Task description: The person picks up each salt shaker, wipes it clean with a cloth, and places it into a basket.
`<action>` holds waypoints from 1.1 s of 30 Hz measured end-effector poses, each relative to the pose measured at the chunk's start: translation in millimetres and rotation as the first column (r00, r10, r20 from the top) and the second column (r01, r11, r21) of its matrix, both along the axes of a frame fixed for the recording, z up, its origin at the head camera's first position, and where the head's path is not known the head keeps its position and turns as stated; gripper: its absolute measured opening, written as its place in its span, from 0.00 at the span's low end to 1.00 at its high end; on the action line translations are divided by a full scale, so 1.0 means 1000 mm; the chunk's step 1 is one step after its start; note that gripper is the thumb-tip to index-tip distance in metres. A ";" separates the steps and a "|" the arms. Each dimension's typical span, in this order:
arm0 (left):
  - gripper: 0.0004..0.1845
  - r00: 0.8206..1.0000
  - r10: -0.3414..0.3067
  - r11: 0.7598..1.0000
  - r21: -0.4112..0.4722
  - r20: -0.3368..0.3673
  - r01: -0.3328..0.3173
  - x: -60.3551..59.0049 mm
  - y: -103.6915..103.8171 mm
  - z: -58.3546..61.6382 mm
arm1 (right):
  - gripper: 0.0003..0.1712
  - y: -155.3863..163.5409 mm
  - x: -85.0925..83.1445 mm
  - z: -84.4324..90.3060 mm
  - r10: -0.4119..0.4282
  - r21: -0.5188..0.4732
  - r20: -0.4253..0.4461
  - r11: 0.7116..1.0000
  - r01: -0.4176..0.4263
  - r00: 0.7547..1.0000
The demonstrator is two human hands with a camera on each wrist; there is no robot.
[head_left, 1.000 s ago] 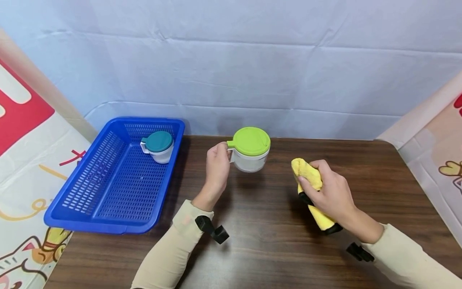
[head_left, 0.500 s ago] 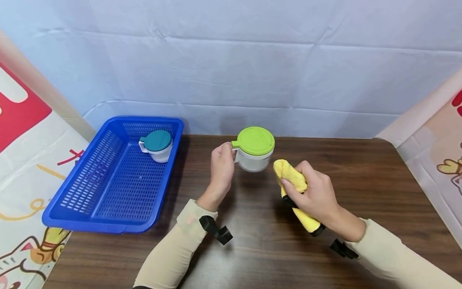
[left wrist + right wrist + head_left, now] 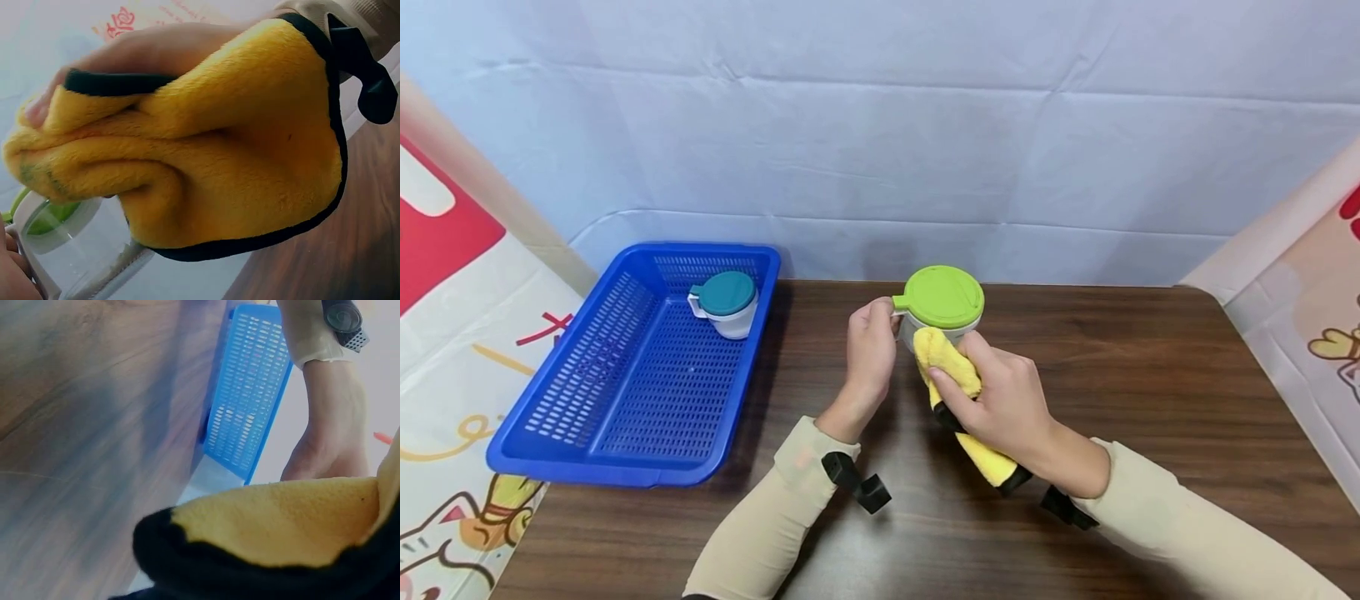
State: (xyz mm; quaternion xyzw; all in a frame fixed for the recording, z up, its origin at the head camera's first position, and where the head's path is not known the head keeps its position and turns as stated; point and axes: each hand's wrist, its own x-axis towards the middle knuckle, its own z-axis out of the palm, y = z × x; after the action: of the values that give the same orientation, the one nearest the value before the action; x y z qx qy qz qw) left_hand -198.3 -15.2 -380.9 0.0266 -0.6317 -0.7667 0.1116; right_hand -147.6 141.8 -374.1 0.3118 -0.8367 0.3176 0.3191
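Observation:
My left hand (image 3: 871, 350) grips the handle of a clear seasoning jar (image 3: 943, 298) with a bright green lid, held upright near the back of the table. In my right hand (image 3: 1009, 407) is a bunched yellow cleaning cloth (image 3: 946, 360) with black edging. Its folded front end overlaps the near side of the jar in the head view and hides part of the clear body. The left wrist view is mostly filled by the cloth (image 3: 250, 156), with the jar (image 3: 81, 256) at lower left. The cloth (image 3: 281, 522) also covers the bottom of the right wrist view.
A blue perforated plastic basket (image 3: 512, 460) stands on the left of the brown wooden table (image 3: 1150, 367). Inside its far right corner is a similar jar with a teal lid (image 3: 727, 293). A pale cloth backdrop (image 3: 880, 167) rises right behind the table.
My right hand has carried the yellow cloth left, from well apart to the front of the green-lidded jar. The left hand and jar have shifted slightly right.

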 end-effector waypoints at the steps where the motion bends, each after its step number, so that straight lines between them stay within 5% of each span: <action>1: 0.19 1.000 0.000 1.000 -0.002 0.000 0.000 0.000 0.000 0.000 | 0.27 -0.001 0.000 0.001 -0.004 0.006 0.001 1.000 0.004 1.000; 22: 0.18 0.998 -0.061 0.998 0.028 -0.030 0.062 0.004 0.000 0.001 | 0.19 -0.018 -0.009 0.014 -0.169 0.125 0.015 0.978 0.166 0.985; 33: 0.17 0.999 -0.045 0.998 -0.039 -0.014 0.044 0.004 0.001 0.000 | 0.19 -0.016 -0.010 0.019 -0.196 0.168 -0.003 0.967 0.193 0.981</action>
State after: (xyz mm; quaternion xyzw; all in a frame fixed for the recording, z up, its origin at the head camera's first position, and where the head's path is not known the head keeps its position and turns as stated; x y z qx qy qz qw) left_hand -194.0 -14.0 -381.3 0.0047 -0.6462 -0.7566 0.0997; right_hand -157.3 125.7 -354.9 0.2517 -0.8892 0.2155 0.3155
